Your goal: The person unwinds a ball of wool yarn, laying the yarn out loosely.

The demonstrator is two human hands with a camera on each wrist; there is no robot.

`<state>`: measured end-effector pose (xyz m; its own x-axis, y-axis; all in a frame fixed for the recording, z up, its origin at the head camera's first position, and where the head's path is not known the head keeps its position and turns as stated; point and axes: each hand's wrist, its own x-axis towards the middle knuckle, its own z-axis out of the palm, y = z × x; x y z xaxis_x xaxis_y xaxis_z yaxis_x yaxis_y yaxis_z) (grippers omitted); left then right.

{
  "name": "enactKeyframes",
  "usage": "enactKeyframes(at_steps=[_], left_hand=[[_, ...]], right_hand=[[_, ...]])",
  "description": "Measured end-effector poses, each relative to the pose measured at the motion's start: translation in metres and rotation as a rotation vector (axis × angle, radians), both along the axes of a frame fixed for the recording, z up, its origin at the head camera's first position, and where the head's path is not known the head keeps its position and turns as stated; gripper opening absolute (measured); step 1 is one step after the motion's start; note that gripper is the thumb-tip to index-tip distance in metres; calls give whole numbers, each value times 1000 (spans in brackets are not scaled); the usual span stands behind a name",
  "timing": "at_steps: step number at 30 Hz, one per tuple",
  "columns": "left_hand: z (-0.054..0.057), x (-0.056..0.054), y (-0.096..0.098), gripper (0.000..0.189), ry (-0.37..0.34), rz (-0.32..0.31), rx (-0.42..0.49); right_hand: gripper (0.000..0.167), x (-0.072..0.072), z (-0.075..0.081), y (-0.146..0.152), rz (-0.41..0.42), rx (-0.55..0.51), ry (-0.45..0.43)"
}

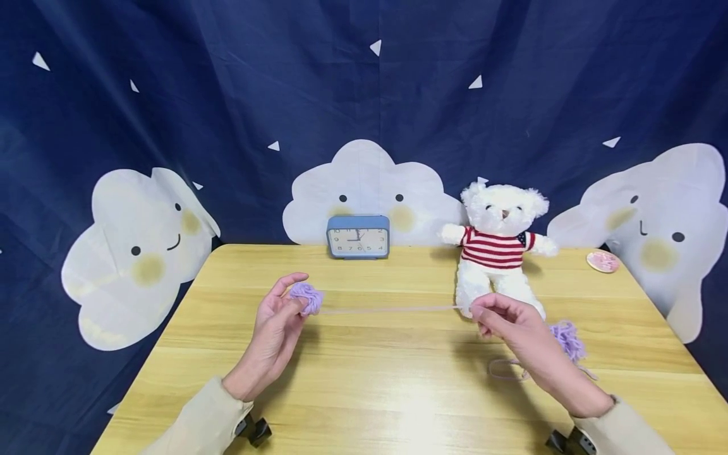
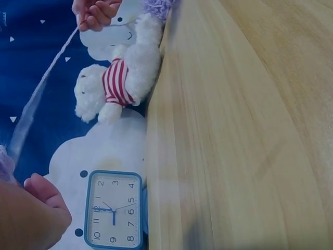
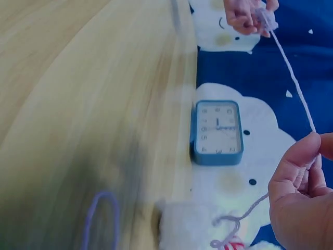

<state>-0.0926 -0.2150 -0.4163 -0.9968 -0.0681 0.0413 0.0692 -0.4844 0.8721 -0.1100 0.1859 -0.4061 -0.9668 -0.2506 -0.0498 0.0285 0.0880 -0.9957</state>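
A small wound bundle of lilac yarn (image 1: 307, 298) sits in my left hand (image 1: 277, 332), pinched between thumb and fingers. From it a single strand (image 1: 392, 309) runs taut across to my right hand (image 1: 514, 335), whose thumb and forefinger pinch it. In the right wrist view, the strand's slack part (image 3: 255, 204) trails below the right hand. A looser heap of the same yarn (image 1: 567, 341) lies on the table behind the right hand, partly hidden by it, with a loop (image 1: 506, 370) lying beside it.
A blue alarm clock (image 1: 358, 237) stands at the table's back edge. Right of it sits a white teddy bear (image 1: 500, 246) in a striped sweater. A round pink disc (image 1: 603, 261) lies at the back right corner of the wooden table (image 1: 364, 373). Behind hangs a dark blue cloud-print curtain (image 1: 318, 82).
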Motion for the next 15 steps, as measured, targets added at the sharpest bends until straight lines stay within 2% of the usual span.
enactKeyframes(at_steps=[8,15], left_hand=[[0,0,-2,43,30,2,3],[-2,0,-4,44,67,-10,11]], right_hand=[[10,-1,-12,33,-106,-47,-51],[23,0,-23,66,-141,-188,-16]])
